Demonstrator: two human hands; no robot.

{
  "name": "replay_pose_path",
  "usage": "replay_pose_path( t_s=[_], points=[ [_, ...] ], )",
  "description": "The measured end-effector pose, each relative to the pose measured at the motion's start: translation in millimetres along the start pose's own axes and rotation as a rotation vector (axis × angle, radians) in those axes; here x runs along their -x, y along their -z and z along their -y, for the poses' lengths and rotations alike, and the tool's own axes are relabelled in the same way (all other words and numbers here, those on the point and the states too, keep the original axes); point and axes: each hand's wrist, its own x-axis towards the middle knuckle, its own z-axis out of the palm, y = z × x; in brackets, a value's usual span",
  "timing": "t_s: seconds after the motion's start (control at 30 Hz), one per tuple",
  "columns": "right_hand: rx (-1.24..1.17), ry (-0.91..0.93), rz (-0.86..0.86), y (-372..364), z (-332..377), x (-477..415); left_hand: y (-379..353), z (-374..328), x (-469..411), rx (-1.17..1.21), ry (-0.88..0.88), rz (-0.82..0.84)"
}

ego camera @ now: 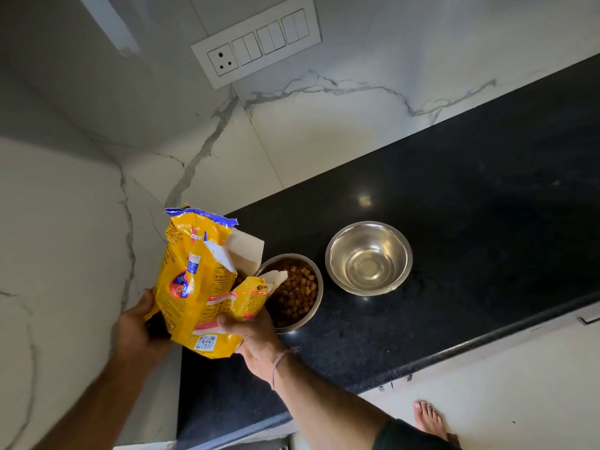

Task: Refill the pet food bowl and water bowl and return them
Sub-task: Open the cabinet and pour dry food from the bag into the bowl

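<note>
Behind the counter, a white marble-veined wall fills the upper part of the view, and the black polished stone surface runs below it from lower left to upper right. A yellow pet food bag is held above the left end of the surface, its torn mouth open and leaning over the near rim of the food bowl. A white switch panel with one socket sits on the wall. The steel water bowl stands on the surface just right of the food bowl, apart from it, with clear water low inside. The steel food bowl holds brown kibble. The left hand grips the bag's lower left side, thumb on its front. The right hand has its fingers curled round the bag's lower right edge. A bare foot stands on the pale floor. A thread circles the right wrist.
</note>
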Motion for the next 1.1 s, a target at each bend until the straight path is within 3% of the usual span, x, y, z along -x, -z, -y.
replay_pose_path(
  t_s=[0.4, 1.1],
  points=[
    [0.044, -0.061, 0.111, -1, 3, -1, 6, -10, -13, -0.023, 0.04, 0.04],
    [0.037, -0.129, 0.008, 1, -3, -5, 2, -14, -21, -0.031, 0.094, 0.066]
  ],
)
